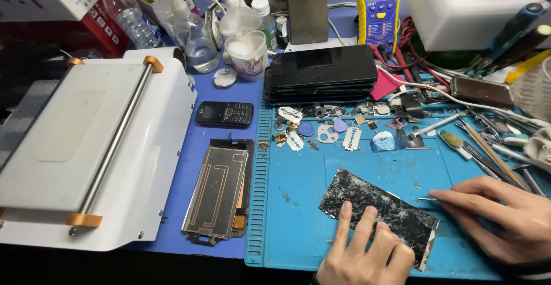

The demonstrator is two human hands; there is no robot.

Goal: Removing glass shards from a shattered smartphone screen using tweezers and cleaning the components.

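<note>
— Hands?
— Left hand (367, 250) open, fingers flat on the cracked phone screen (379, 211), lying on the blue mat (298, 205) near its front edge. Right hand (505, 216) loosely curled, pinching a thin tool (427, 199) at the screen's right end.
— Packaging?
— White cup (248, 55) with pink print behind; mat left of the screen bare.

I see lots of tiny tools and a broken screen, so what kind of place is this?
Most likely a phone repair bench. A cracked phone screen lies on a blue work mat under the left hand, phones are stacked behind it, and a yellow multimeter stands at the back.
</note>
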